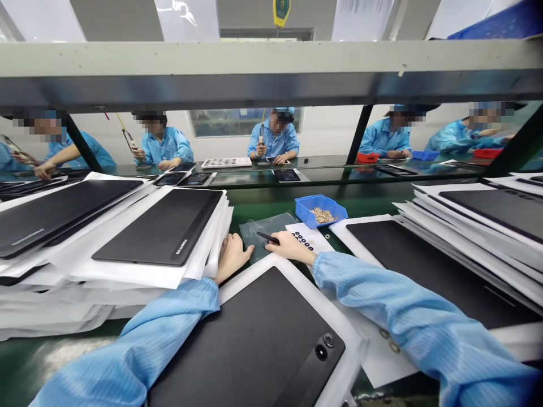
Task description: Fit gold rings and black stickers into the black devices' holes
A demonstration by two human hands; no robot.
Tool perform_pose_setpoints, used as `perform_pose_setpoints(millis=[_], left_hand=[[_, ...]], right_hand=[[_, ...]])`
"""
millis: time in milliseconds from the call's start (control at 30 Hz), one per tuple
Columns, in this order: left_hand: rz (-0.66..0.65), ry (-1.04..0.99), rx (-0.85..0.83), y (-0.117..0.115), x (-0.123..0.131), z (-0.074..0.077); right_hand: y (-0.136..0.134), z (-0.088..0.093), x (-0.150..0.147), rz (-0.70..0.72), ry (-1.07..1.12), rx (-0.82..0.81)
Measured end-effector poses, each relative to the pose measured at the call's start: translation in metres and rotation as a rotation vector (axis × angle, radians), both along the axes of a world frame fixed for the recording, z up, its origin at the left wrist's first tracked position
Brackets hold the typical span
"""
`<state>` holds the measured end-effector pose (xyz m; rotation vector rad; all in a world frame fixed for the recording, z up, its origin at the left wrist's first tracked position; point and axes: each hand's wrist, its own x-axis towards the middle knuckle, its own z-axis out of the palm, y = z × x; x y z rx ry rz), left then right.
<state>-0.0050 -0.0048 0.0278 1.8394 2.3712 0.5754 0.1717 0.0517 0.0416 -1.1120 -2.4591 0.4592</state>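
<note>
Green assembly bench (258, 198) in a factory, black tablets (159, 226) stacked on white sheets (139, 275).
The right hand (288, 247) is nearly closed and holds a slim black tool (268, 238), with its tip close to the left hand (231, 257). This hand is half open, holds nothing, and touches a clear plastic bag (254, 234). A sheet of black ring stickers (306, 240) lies just beside the right hand.

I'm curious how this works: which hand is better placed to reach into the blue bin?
Right, probably: the right hand, holding a slim black tool, lies nearer the blue plastic bin than the left hand.
</note>
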Motion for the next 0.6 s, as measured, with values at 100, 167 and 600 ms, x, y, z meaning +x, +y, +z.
perform_pose_setpoints(millis=[100, 167, 600], left_hand=[[-0.016, -0.103, 0.008, 0.001, -0.002, 0.001], [-0.055, -0.2, -0.007, 0.003, -0.002, 0.002], [-0.283, -0.666, -0.135, 0.022, 0.011, -0.002]], right_hand=[[0.001, -0.005, 0.003, 0.021, 0.047, -0.006], [0.002, -0.009, 0.006, 0.018, 0.093, -0.009], [-0.003, -0.022, 0.001, -0.193, 0.258, 0.108]])
